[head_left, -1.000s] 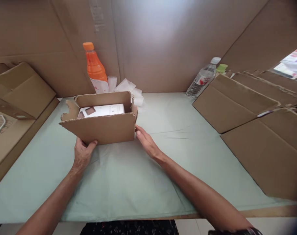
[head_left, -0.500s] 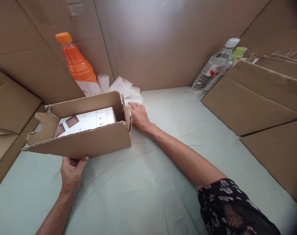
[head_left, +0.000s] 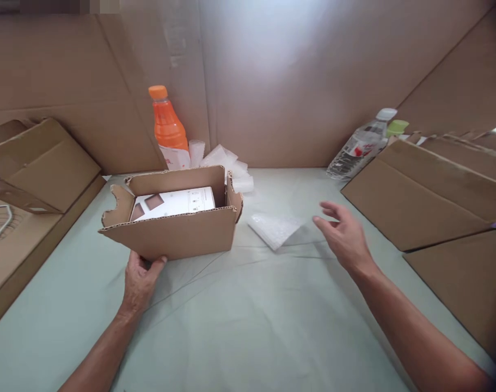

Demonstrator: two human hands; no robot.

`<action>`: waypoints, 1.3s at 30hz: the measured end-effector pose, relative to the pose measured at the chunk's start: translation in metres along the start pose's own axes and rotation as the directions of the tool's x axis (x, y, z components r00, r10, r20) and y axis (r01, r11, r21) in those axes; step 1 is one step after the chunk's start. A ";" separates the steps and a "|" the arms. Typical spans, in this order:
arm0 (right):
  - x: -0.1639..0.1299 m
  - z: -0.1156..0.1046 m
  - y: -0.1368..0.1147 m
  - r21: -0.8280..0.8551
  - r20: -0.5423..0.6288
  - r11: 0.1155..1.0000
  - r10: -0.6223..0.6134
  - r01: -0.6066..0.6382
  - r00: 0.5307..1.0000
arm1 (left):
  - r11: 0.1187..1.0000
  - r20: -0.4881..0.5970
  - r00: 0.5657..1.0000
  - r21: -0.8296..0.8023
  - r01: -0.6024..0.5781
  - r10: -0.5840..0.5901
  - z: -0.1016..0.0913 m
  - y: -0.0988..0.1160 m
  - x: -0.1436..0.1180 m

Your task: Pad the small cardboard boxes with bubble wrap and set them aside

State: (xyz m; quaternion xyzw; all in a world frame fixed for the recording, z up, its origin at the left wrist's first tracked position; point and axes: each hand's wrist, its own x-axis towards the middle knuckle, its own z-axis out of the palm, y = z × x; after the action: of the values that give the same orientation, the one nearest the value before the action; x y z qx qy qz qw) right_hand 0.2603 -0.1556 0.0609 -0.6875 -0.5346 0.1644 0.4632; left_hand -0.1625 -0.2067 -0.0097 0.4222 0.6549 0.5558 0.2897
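Note:
An open cardboard box (head_left: 182, 238) with torn edges stands left of the middle, a white printed box (head_left: 178, 201) lying inside it. My left hand (head_left: 140, 277) grips the box's lower front edge, thumb in front and the other fingers partly hidden beneath. To the right, a folded piece of bubble wrap (head_left: 274, 230) rests on the cloth. My right hand (head_left: 343, 234) hovers just right of that piece, holding nothing, with thumb and fingers apart.
Behind the box are an orange drink bottle (head_left: 169, 130) and several bubble wrap pieces (head_left: 223, 158). A clear bottle (head_left: 360, 144) leans at the back right beside cardboard boxes (head_left: 431, 201). Another carton (head_left: 47, 169) borders the left side.
My right hand has come away from behind the box and moved right. A bubble wrap piece now lies in front of the pile. My left hand stays on the box; the view has shifted.

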 end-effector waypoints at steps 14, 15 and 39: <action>-0.103 0.120 -0.079 0.328 0.456 0.936 -0.277 0.130 0.846 | 0.977 -0.054 0.985 0.147 -0.154 0.163 -0.016 0.003 0.000; -0.108 0.120 -0.078 0.321 0.443 0.938 -0.272 0.132 0.854 | 0.980 -0.023 0.987 0.124 -0.157 0.161 -0.016 0.004 0.000; -0.069 -0.012 -0.093 -0.424 0.631 0.462 -0.466 0.779 0.620 | 0.813 -0.021 0.828 0.201 -0.546 0.561 -0.021 0.057 -0.071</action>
State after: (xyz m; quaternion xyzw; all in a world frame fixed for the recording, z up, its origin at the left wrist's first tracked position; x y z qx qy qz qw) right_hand 0.1886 -0.2221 0.1245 -0.4957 -0.8610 -0.0785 0.0821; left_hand -0.1337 -0.2774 0.0442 0.5973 0.5637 0.5684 0.0485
